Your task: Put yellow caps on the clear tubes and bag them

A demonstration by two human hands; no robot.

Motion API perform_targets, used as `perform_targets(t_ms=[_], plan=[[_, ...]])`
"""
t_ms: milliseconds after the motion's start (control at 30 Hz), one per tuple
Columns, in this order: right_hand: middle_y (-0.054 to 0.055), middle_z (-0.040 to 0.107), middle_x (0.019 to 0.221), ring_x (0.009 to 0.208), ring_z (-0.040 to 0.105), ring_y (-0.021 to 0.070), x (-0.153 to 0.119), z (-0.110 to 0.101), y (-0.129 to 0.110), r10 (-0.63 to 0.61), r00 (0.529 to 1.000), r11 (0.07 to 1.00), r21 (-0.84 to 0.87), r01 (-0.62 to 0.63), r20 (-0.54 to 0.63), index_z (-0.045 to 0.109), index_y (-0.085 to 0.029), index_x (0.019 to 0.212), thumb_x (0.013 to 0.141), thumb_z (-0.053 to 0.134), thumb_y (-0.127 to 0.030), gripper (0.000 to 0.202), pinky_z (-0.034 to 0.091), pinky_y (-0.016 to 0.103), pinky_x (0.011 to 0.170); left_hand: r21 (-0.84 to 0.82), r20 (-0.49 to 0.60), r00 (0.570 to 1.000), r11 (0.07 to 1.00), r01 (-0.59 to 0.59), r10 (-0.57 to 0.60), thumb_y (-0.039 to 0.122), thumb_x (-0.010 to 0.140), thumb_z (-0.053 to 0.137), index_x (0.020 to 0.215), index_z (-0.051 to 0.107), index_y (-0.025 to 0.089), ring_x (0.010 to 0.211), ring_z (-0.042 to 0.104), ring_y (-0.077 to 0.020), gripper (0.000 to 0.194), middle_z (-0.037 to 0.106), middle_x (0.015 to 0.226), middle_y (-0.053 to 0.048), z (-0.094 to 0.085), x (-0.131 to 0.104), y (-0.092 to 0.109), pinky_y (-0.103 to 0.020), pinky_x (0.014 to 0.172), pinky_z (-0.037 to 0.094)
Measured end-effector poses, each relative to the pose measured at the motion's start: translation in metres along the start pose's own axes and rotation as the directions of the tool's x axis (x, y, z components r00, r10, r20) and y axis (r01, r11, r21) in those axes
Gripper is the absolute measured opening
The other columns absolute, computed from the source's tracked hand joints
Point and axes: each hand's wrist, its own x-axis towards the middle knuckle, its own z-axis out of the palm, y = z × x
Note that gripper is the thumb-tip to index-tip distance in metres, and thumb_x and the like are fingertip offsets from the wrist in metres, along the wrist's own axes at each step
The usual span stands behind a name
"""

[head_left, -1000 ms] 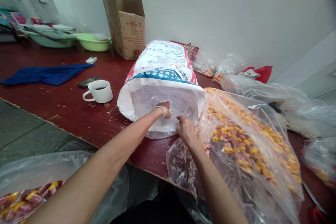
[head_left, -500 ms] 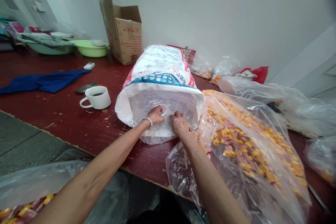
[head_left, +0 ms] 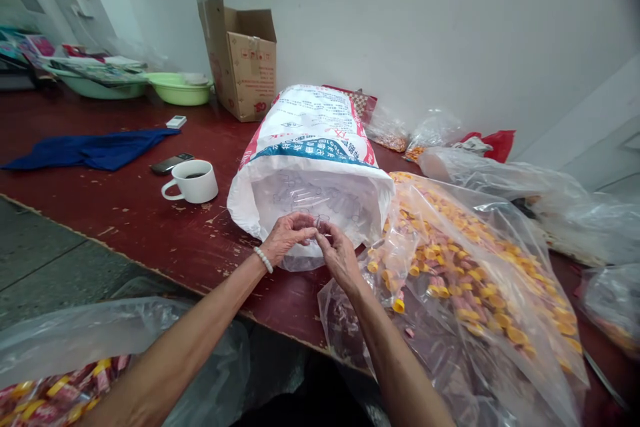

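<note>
A large white woven sack [head_left: 313, 110] with red and blue print lies on the dark red table, its mouth facing me. Thin clear pieces [head_left: 330, 197] show inside it. Just in front of the mouth, my left hand [head_left: 290, 235], with a beaded bracelet at the wrist, and my right hand [head_left: 337, 250] meet fingertip to fingertip. Both pinch something small, too tiny to make out. Right of the sack, a clear plastic bag [head_left: 480, 267] holds many small pink pieces with yellow caps.
A white mug [head_left: 203, 188] of dark liquid, a phone [head_left: 173, 163] and a blue cloth [head_left: 100, 149] lie left. Behind are a cardboard box [head_left: 253, 77] and a green basin [head_left: 180, 92]. Another bag [head_left: 65, 387] of capped pieces sits low at left, beyond the table edge.
Both hands have come back out of the sack's mouth toward me and together, fingertips now touching. The view has shifted slightly.
</note>
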Motion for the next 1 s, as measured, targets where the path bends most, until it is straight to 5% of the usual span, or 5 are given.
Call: perform_targets(t_ms=[233,433,667,867,1000], plan=[[0.018,0.046,0.126,0.117,0.046,0.0245,-0.036,0.0,-0.01,-0.112,0.993,0.993,-0.04,0.11,-0.048,0.042,-0.014,0.131,0.085,0.04,-0.02,0.046,0.041,0.046,0.096,-0.458,0.193,0.972,0.863,0.213,-0.137,0.025,0.063,0.077,0.107,0.062,0.018,0.085,0.063,-0.0157,0.047,0.068,0.103,-0.007,0.011,-0.038,0.015,-0.027,0.072,0.05],[0.021,0.031,0.141,0.129,0.031,0.0337,-0.06,-0.022,-0.018,-0.197,0.98,0.965,-0.172,0.197,0.022,0.032,-0.014,0.138,0.077,0.054,-0.022,0.065,0.036,0.055,0.098,-0.318,0.049,0.989,0.936,0.148,-0.14,0.028,0.063,0.075,0.108,0.061,0.016,0.075,0.064,-0.0172,0.05,0.07,0.087,-0.006,0.031,-0.058,0.019,-0.025,0.061,0.048],[0.007,0.058,0.105,0.097,0.05,0.0227,-0.069,-0.058,-0.049,-0.277,0.959,0.933,-0.223,0.283,0.059,0.062,-0.027,0.111,0.083,0.059,-0.034,0.029,0.043,0.039,0.086,0.456,0.03,0.995,0.885,-0.097,0.093,0.017,0.069,0.059,0.079,0.069,0.014,0.069,0.062,-0.02,0.015,0.068,0.071,-0.005,0.046,-0.078,0.024,-0.029,0.066,0.047],[0.005,0.06,0.088,0.086,0.051,0.0197,-0.089,-0.065,-0.046,-0.298,0.952,0.951,-0.108,0.291,-0.063,0.066,-0.024,0.099,0.084,0.058,-0.033,0.019,0.041,0.035,0.079,0.296,0.214,0.962,0.928,-0.227,0.167,0.013,0.067,0.062,0.099,0.069,0.016,0.086,0.062,-0.0197,0.032,0.07,0.093,-0.004,0.052,-0.085,0.033,-0.027,0.081,0.047],[0.001,0.059,0.08,0.072,0.052,0.0146,-0.1,-0.077,-0.035,0.0,0.952,0.978,0.197,0.064,-0.306,0.063,-0.021,0.096,0.081,0.061,-0.037,0.022,0.043,0.029,0.069,0.02,0.201,0.978,0.999,0.049,-0.052,0.023,0.064,0.072,0.107,0.063,0.015,0.08,0.062,-0.0199,0.045,0.066,0.093,-0.006,0.054,-0.092,0.025,-0.029,0.068,0.05]])
